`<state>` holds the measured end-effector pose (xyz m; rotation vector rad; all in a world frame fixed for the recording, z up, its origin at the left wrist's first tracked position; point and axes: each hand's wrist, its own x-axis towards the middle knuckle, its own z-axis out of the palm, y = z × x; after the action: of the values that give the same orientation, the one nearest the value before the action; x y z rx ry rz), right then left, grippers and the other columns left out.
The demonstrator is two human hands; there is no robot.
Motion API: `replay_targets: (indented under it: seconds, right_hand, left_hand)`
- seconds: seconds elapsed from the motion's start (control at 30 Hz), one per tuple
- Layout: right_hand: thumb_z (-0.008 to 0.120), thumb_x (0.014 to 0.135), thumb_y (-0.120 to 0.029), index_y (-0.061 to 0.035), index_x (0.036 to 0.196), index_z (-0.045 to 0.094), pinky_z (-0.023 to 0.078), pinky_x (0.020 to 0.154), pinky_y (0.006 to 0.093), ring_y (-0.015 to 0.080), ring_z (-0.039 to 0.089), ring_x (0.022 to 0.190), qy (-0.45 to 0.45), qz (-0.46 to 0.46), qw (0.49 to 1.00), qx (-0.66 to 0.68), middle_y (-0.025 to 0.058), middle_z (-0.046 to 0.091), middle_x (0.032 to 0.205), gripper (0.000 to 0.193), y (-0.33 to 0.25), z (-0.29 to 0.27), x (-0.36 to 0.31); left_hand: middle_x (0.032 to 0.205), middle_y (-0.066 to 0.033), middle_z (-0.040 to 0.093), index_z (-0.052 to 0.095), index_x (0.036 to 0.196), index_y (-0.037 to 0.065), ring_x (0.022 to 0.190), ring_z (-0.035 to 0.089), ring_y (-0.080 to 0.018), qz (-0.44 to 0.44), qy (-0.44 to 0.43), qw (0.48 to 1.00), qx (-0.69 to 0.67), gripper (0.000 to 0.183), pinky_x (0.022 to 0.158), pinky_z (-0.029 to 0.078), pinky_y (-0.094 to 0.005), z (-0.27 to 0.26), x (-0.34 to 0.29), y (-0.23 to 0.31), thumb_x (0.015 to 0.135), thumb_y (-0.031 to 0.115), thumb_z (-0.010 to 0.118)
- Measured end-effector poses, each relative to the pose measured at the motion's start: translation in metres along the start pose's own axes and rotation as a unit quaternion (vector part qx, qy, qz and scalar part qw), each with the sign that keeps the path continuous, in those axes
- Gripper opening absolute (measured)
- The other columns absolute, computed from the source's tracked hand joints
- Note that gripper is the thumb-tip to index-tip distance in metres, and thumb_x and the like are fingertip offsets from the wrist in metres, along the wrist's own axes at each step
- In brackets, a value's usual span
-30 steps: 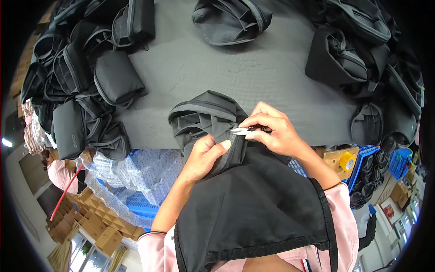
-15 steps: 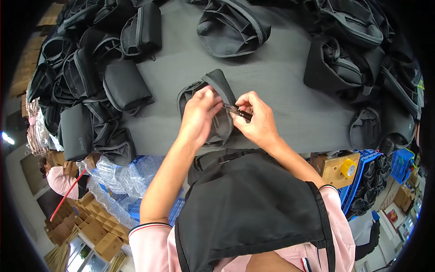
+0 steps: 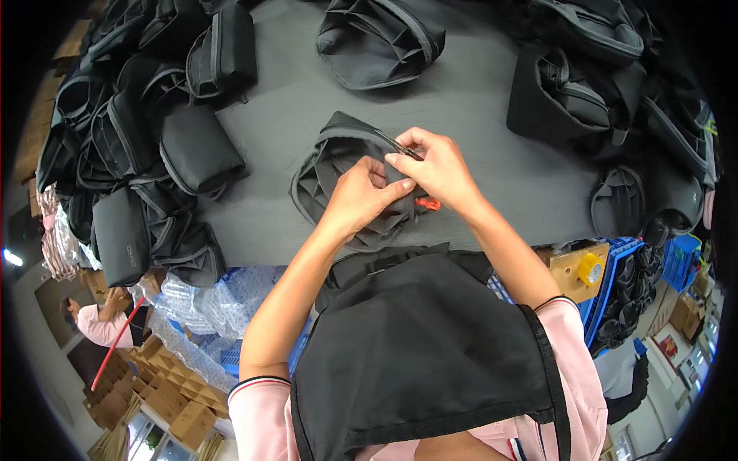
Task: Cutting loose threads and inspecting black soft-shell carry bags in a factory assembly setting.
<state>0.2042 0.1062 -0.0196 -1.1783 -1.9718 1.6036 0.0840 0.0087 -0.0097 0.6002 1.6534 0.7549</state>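
My left hand curls into the open black pouch lying under both hands on the grey surface; I cannot tell what its thumb and fingers pinch. My right hand grips slim dark snips at the pouch's rim. A red scrap shows just below it. Beyond my 2 hands sits another open pouch.

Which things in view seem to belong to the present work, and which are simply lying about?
Seemingly in the work:
open black pouch, with the left hand over its opening;
slim dark tool, in the right hand.

Lying about, untouched:
other black pouches;
yellow tape roll;
cardboard boxes;
clear plastic wrap.
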Motion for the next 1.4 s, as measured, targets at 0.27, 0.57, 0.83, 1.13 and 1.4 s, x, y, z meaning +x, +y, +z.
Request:
replay_targets:
  seconds: [0.27,0.57,0.83,1.13,1.4]
  right_hand:
    - [0.065,0.080,-0.013,-0.0032,0.095,0.064,0.049,0.060,0.0287,0.0208,0.063,0.066,0.153,-0.286,0.928,-0.181,0.0090,0.066,0.079,0.018,0.004,-0.011,-0.019]
    - [0.070,0.075,-0.018,-0.0068,0.096,0.058,0.047,0.062,0.0298,0.0199,0.060,0.068,0.028,0.009,0.996,-0.083,0.0055,0.060,0.087,0.027,0.025,-0.027,-0.086]
    - [0.070,0.073,-0.015,-0.0090,0.092,0.063,0.046,0.063,0.0313,0.0203,0.058,0.070,-0.007,-0.084,0.987,-0.134,0.0027,0.057,0.086,0.021,0.022,-0.030,-0.068]
    - [0.072,0.070,-0.010,-0.0062,0.091,0.062,0.045,0.058,0.0290,0.0209,0.056,0.065,0.054,-0.187,0.961,-0.198,0.0036,0.055,0.076,0.024,0.026,-0.031,-0.073]
    - [0.068,0.075,-0.002,0.0001,0.091,0.058,0.045,0.060,0.0239,0.0080,0.053,0.066,0.052,0.161,0.948,0.270,0.0029,0.058,0.078,0.019,0.052,0.006,-0.058]
  left_hand:
    - [0.086,-0.0127,0.063,0.052,0.101,-0.010,0.075,0.059,-0.0135,0.025,0.111,0.990,-0.084,0.043,0.064,0.047,-0.0269,0.014,0.016,-0.018,0.073,0.016,0.071]
    - [0.091,-0.0119,0.062,0.051,0.102,-0.010,0.080,0.058,-0.0135,0.031,0.100,0.981,-0.162,0.040,0.069,0.047,-0.0260,0.017,0.014,-0.011,0.076,0.013,0.071]
    - [0.091,-0.0129,0.062,0.051,0.102,-0.009,0.079,0.059,-0.0137,0.034,0.111,0.982,-0.152,0.039,0.068,0.047,-0.0258,0.019,0.013,-0.014,0.076,0.012,0.071]
    - [0.090,-0.0108,0.062,0.051,0.101,-0.009,0.075,0.059,-0.0143,0.034,0.117,0.982,-0.146,0.039,0.064,0.047,-0.0258,0.018,0.011,-0.008,0.075,0.012,0.071]
    - [0.092,-0.0199,0.062,0.058,0.082,-0.006,0.097,0.057,-0.0305,0.161,0.110,0.938,0.286,0.045,0.084,0.043,-0.0390,0.006,-0.005,0.007,0.076,0.038,0.067]
